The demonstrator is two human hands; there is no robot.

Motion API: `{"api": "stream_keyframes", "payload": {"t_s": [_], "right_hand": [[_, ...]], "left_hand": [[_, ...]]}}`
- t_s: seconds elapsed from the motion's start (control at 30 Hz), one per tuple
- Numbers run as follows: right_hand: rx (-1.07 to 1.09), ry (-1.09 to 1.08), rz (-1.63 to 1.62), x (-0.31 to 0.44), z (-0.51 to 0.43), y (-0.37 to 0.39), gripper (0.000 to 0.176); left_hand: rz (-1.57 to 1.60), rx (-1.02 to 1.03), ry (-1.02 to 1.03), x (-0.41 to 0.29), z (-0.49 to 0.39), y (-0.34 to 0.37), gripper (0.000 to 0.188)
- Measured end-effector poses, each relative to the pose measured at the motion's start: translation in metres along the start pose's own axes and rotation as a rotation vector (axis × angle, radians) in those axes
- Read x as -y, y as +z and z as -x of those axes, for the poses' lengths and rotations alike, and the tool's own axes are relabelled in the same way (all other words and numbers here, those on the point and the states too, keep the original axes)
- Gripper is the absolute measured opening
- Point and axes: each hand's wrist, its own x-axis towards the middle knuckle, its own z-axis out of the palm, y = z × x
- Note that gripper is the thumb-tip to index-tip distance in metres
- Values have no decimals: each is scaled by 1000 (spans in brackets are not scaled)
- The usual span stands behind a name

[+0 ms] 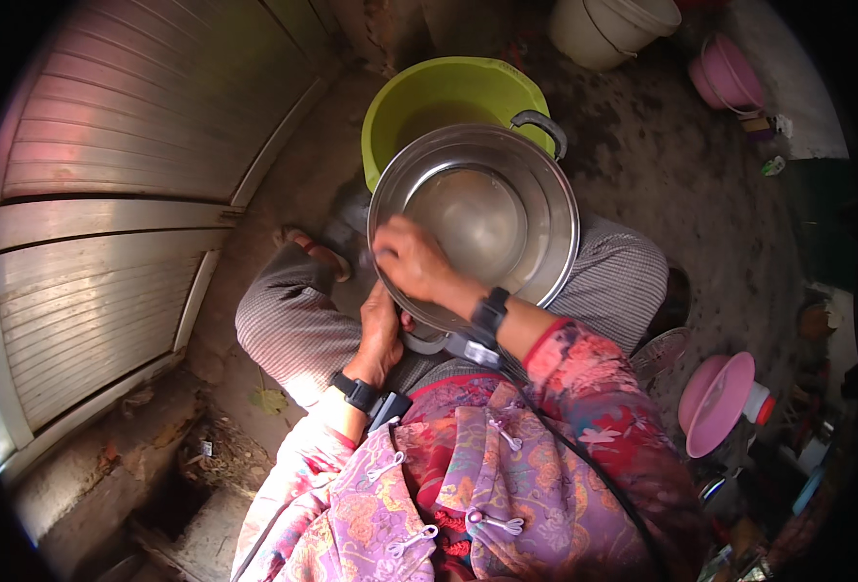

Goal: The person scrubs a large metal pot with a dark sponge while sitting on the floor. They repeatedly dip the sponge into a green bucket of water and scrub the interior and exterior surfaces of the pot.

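A wide stainless steel pot is tilted above my lap, its open mouth facing me. One dark loop handle is on its far right side, and a second handle is at the near edge. My left hand grips the pot from below its near-left rim, with part of the fingers hidden behind it. Across the pot's mouth, my right hand has its fingers curled at the left rim. Motion blurs that hand, and whether anything is inside the fingers is unclear. Behind the pot, a lime-green plastic basin contains murky liquid.
A ribbed metal door panel stands at the left. On the floor at far right are a whitish bucket and a pink bucket. A pink plastic basin lies tipped at the right, near assorted clutter.
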Motion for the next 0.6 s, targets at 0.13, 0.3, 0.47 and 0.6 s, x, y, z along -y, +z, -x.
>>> {"api": "stream_keyframes", "payload": {"t_s": [0.13,0.3,0.47,0.6], "right_hand": [[-215,64,-15,-7,-16,14,6],[495,385,314,-1,55,-23,15],[1049,556,680,-16,83,-102,25],[1030,433,1062,-23,85,-127,31]], "left_hand": [[-2,10,9,0,1,1,27],[43,16,10,0,1,-2,35],[28,39,3,-3,1,-6,49],[-17,57,83,-3,3,-3,36]]}}
